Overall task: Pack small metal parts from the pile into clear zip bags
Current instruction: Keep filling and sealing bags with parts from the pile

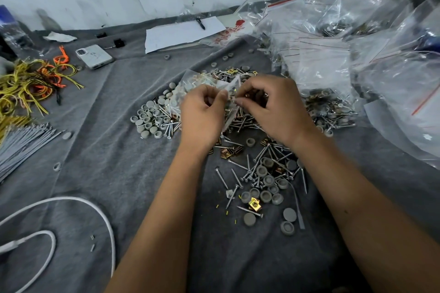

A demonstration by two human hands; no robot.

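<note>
A pile of screws, brass clips and grey plastic caps (259, 169) spreads over the grey cloth (123, 150) in the middle. Both hands are raised over the pile's far part. My left hand (202, 114) pinches a small clear zip bag (228, 93) at its top edge. My right hand (273, 107) pinches the same bag from the right, fingers curled over small parts; what lies under its fingers is hidden. The bag holds some pale parts.
Grey caps (152, 119) lie left of the hands. Clear bags, empty and filled (333, 59), are heaped at the right. A phone (94, 56), paper with a pen (183, 31), yellow and orange ties (31, 83), grey cable ties (21, 145) and a white cable (71, 216) lie around.
</note>
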